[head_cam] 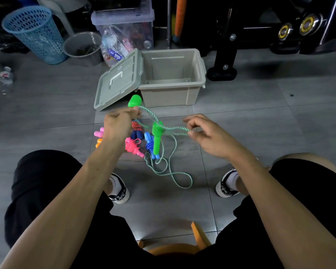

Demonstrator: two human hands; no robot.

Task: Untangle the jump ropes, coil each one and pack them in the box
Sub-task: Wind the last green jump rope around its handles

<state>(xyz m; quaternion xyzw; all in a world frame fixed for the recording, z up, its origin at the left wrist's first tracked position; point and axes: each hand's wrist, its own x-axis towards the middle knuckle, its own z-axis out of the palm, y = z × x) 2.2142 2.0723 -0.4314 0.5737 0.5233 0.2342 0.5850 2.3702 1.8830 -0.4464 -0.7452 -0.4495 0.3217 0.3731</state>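
Observation:
My left hand (117, 126) is closed around one green handle (135, 101) of the green jump rope, held above the floor. My right hand (204, 133) pinches a loop of the green cord (179, 131) between thumb and fingers. The second green handle (157, 139) dangles between my hands, and the rest of the cord (175, 176) trails in loops on the tiles. Several coiled ropes lie on the floor under my left hand: a pink one (133, 145), a blue one (149, 144), a dark blue one with red cord (137, 131). The beige box (172, 86) stands open behind them with nothing visible inside.
The box's grey lid (118, 80) leans against its left side. A blue mesh basket (35, 33), a grey bucket (81, 46) and a clear storage bin (124, 32) stand at the back left. A black machine base (222, 71) sits right of the box. My feet flank the ropes.

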